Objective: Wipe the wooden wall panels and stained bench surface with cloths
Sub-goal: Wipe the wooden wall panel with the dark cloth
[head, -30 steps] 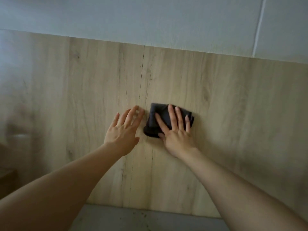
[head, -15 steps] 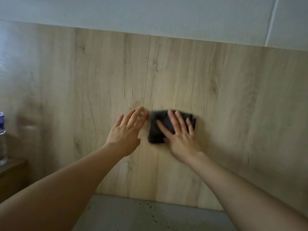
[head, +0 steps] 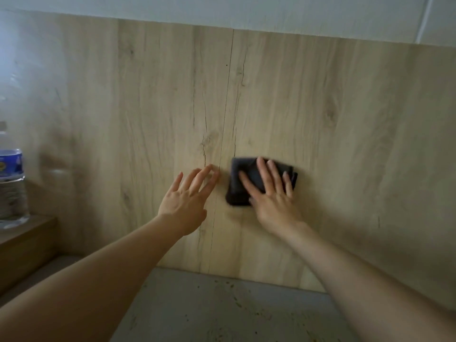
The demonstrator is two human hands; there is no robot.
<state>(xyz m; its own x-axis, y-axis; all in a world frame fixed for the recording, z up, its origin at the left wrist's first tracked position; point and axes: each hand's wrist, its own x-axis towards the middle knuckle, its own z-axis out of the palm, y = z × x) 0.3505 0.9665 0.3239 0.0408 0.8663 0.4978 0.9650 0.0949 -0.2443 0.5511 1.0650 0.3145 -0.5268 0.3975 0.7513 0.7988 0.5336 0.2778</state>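
Observation:
A light wooden wall panel (head: 333,134) fills most of the view, with a vertical seam near the middle. My right hand (head: 271,196) presses a folded dark cloth (head: 238,183) flat against the panel just right of the seam, fingers straight and spread. My left hand (head: 188,193) rests flat on the panel left of the seam, fingers straight, holding nothing. Below the panel lies the grey bench surface (head: 209,304), speckled with dark stains.
A clear plastic water bottle (head: 11,186) with a blue label stands on a brown wooden ledge (head: 27,240) at the far left. A pale wall (head: 222,8) runs above the panel.
The view has shifted right and down, bringing the bottle and more of the bench into sight. My right hand has slid the cloth slightly down the panel; my left hand stays beside the seam.

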